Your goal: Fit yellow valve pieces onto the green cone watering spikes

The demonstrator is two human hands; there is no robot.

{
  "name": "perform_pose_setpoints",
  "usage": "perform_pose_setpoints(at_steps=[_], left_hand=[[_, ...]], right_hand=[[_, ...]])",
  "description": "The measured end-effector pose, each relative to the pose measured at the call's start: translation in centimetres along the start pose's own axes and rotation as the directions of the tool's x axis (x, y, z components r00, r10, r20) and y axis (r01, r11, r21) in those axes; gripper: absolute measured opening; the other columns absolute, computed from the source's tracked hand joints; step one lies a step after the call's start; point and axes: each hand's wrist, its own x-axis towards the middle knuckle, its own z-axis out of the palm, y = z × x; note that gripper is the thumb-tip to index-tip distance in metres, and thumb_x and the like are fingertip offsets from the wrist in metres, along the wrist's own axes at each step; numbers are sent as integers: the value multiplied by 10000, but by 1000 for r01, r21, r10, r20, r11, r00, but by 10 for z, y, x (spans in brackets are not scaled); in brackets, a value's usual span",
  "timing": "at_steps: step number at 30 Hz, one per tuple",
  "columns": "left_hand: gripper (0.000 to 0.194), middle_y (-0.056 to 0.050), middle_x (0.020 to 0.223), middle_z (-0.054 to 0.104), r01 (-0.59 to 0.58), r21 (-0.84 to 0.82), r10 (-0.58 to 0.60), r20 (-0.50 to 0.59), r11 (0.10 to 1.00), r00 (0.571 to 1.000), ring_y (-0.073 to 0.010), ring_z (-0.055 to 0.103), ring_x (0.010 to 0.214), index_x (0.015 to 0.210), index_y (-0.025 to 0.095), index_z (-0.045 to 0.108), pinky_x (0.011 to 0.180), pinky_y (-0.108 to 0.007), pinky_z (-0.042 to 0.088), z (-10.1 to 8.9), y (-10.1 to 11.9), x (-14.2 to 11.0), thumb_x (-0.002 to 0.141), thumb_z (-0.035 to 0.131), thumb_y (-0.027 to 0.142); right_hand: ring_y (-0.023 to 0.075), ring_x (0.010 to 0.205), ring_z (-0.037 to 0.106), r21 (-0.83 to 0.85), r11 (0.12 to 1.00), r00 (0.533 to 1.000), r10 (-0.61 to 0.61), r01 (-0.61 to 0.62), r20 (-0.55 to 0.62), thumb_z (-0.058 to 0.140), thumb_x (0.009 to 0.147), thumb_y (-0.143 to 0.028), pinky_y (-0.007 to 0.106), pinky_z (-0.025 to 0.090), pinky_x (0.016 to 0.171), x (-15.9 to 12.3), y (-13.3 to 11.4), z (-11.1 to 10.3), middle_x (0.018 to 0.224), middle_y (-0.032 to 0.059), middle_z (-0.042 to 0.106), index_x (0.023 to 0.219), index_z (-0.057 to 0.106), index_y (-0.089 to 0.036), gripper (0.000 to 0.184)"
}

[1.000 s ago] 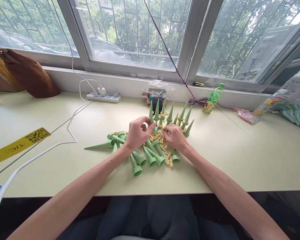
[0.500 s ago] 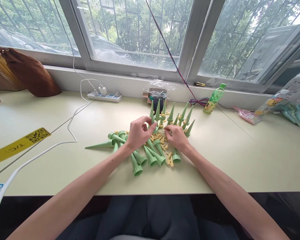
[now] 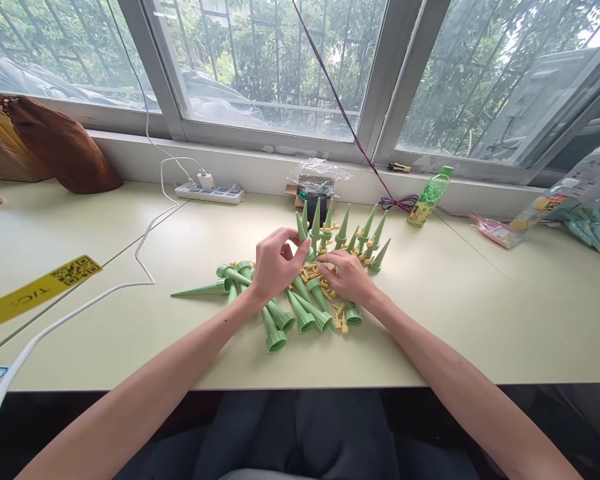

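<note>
My left hand [image 3: 279,263] is closed on a green plant-watering spike [image 3: 301,229], tip up, its base partly hidden by the fingers. Close to that base, my right hand [image 3: 349,275] has its fingers bent in a pinch; anything in them is too small to make out. Under and between my hands lie small yellow plastic valves [image 3: 341,319]. Green spikes [image 3: 273,333] lie in a pile in front and to the left. Behind my hands, several more spikes [image 3: 343,230] stand upright on their wide ends, with yellow valves fitted at their sides.
At the back stand a small box [image 3: 316,190] with clear wrap and a green drink bottle [image 3: 427,198]. A power strip [image 3: 210,193] with a white cable [image 3: 137,252] lies left, near a brown bag [image 3: 67,148]. Another bottle [image 3: 545,203] and packets are far right.
My right hand has moved left, its fingertips now close to the spike's base. The spike in my left hand has shifted slightly left and tilted.
</note>
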Motion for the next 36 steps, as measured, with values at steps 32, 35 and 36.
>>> perform_pose_setpoints(at_steps=[32, 35, 36], left_hand=[[217, -10, 813, 622, 14, -23, -12, 89, 1000, 996, -42, 422, 432, 784, 175, 556, 424, -209, 370, 9, 1, -9, 858, 636, 362], [214, -7, 801, 617, 8, -17, -7, 86, 1000, 996, -42, 418, 430, 784, 177, 557, 427, -209, 372, 10, 0, -10, 860, 633, 361], [213, -7, 799, 615, 6, -16, -5, 86, 1000, 996, -43, 420, 432, 786, 177, 559, 427, -209, 373, 10, 0, -10, 861, 631, 363]], right_hand=[[176, 906, 609, 61, 998, 990, -37, 29, 137, 547, 953, -264, 306, 479, 831, 1, -1, 3, 956, 76, 665, 790, 727, -177, 258], [180, 910, 615, 64, 998, 990, -25, 17, 135, 560, 945, -257, 312, 474, 842, 1, -2, 3, 941, 70, 683, 786, 731, -187, 243], [180, 908, 617, 66, 998, 991, -22, 13, 134, 563, 943, -254, 313, 474, 842, 2, -3, 4, 936, 69, 688, 783, 731, -189, 241]])
